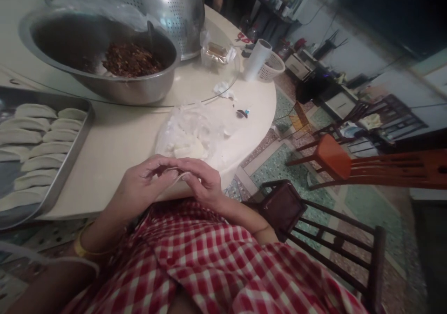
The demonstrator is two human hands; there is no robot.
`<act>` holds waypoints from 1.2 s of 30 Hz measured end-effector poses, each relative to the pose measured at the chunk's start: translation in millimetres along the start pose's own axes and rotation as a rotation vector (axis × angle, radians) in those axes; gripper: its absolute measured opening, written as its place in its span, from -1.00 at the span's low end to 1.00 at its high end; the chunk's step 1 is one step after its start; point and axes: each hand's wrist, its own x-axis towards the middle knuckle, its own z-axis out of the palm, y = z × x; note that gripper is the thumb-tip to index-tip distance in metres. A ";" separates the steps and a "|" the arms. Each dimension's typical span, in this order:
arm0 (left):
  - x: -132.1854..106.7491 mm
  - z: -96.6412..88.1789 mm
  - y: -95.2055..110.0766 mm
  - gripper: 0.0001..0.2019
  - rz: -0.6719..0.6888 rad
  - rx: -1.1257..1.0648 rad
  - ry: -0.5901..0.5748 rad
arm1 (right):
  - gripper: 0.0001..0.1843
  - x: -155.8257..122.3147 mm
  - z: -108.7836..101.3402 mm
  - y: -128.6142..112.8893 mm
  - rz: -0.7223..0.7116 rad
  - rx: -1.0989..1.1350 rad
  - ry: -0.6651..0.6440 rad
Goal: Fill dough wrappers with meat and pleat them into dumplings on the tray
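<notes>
My left hand (pixel 145 181) and my right hand (pixel 202 179) meet at the table's near edge. Their fingers pinch a thin, pale dumpling wrapper (pixel 181 176) between them; most of it is hidden behind the fingers. Just beyond the hands lies a clear plastic bag (pixel 199 128) with white dough (pixel 185 149) in or under it. To the left, a metal tray (pixel 71 163) bears rows of folded dumplings (pixel 37 179). A large steel bowl (pixel 139 88) farther back holds dark chopped filling (pixel 131 60), with a utensil handle sticking up from it.
A big perforated colander (pixel 178 21) stands behind the bowl. Beyond the bag are a clear package (pixel 218 53), a plastic roll (pixel 257 58) and a white basket (pixel 274 67). Chairs (pixel 284 204) stand right of the table (pixel 115 142). Someone's hand (pixel 218 1) shows at the far side.
</notes>
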 end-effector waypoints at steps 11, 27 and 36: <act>2.6 -2.6 0.1 -0.95 0.111 0.061 -0.032 | -0.58 -2.1 -4.2 -2.2 0.098 -0.003 -0.100; 6.5 1.3 18.9 -0.90 -0.101 0.102 0.073 | -0.66 11.7 -6.6 -5.0 0.013 0.078 0.019; 12.2 -7.7 2.5 -0.92 0.143 0.096 -0.043 | -0.63 7.2 1.7 4.2 0.100 0.206 -0.007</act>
